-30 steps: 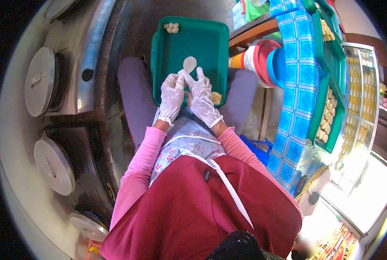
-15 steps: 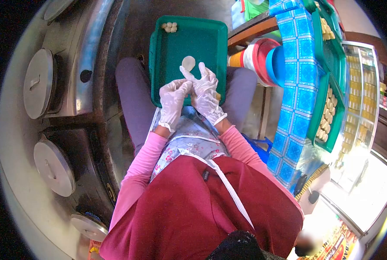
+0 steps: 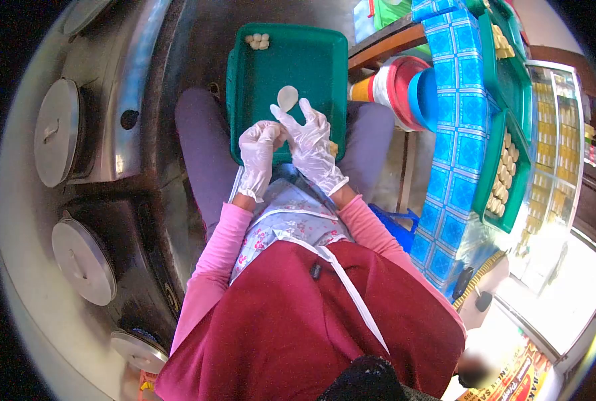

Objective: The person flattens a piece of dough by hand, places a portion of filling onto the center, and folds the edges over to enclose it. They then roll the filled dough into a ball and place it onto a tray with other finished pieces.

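Observation:
My left hand [image 3: 259, 150], in a thin white glove, has its fingers pinched together over the near part of a green tray [image 3: 233, 87]. Whatever lies between those fingertips is hidden. Close beside it is my right hand [image 3: 311, 142], gloved too, with two digits stretched forward and spread; its other fingers are mostly hidden. A flat, pale dough round [image 3: 287, 98] lies just beyond the right fingertips. Several small white dough balls [image 3: 258, 41] sit grouped in the tray's far left corner. A yellowish lump [image 3: 333, 148] partly shows at the right hand's outer side.
Lidded metal pots [image 3: 57, 132] stand along the left. To the right runs a table with a blue checked cloth [image 3: 448, 144], bearing green trays with pale pieces [image 3: 503, 175]. Red and blue basins [image 3: 423, 99] sit beyond my right knee. A glass display case [image 3: 545, 154] stands farther right.
Both hands have shifted slightly left, and a little more space shows between them. The dough round and the dough balls keep their places in the tray.

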The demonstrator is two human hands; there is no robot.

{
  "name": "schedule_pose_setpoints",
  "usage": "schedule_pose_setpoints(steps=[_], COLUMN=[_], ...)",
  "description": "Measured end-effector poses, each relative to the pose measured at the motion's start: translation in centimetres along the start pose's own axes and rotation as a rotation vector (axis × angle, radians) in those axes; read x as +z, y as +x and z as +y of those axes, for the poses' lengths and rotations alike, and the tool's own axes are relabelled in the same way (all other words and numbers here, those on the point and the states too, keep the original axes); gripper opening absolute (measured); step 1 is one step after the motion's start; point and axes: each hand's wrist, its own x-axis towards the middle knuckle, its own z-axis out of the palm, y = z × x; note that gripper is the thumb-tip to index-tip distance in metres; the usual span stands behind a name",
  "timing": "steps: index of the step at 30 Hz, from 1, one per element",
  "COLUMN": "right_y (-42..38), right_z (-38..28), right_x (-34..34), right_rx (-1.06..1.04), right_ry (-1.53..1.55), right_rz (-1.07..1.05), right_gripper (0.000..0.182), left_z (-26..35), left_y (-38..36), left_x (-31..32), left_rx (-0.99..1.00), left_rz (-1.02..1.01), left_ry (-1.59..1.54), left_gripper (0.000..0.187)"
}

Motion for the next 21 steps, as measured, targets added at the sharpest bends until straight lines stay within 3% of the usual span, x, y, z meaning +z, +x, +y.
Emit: schedule_pose_setpoints(steps=[5,9,19,21], right_y=[-0.4,-0.6,-0.8,-1.1], right_z=[0.0,0.0,0.4,0.9], right_x=[0.4,0.0,0.1,0.7], right_rx=[0.004,-0.016,-0.050,-0.043], right_ry=[-0.007,-0.077,-0.190,-0.064], right_rz=[-0.014,-0.050,-0.077,-0.030], right_gripper=[0.081,0.080,0.068,0.064], left_z=[0.9,1.5,0.3,0.2], left_y=[0.2,0.3,-0.6,-1.0], left_x=[-0.1,-0.5,0.3,0.8], left_rx=[-0.114,-0.156,-0.050,-0.034], left_rz=[0.016,0.048,0.097,0.098], left_ry=[-0.156,-0.035,0.127,0.127], left_gripper=[0.014,0.013,0.009,0.009])
